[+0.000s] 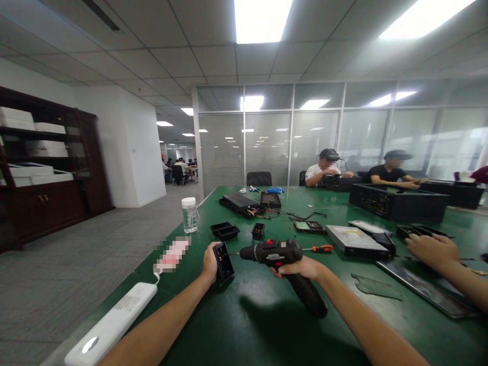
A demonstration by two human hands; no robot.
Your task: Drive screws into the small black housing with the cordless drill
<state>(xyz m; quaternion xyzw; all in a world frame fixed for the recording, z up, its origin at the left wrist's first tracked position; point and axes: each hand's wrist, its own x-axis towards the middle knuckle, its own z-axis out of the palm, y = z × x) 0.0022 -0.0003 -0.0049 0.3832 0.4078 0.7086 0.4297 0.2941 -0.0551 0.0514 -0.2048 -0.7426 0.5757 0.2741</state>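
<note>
My left hand point(209, 263) grips a small black plastic box point(224, 262), tilted up on its side above the green table, its open face turned to the right. In my right hand point(303, 268) is a black cordless drill point(276, 252), held by its handle and pointing left. The drill's bit reaches the open face of the box; whether it touches a screw is too small to tell. Beyond the box lie more small black boxes point(224, 231) and another single one point(258, 231). Behind the drill lies an orange-handled screwdriver point(322, 249).
On the green table point(213, 330), a white power strip point(114, 323) runs along the left edge near a clear bottle point(189, 216). An optical drive point(356, 240) and a dark panel point(427, 290) lie right. A co-worker's hand point(434, 250) works there. Two people sit across the table.
</note>
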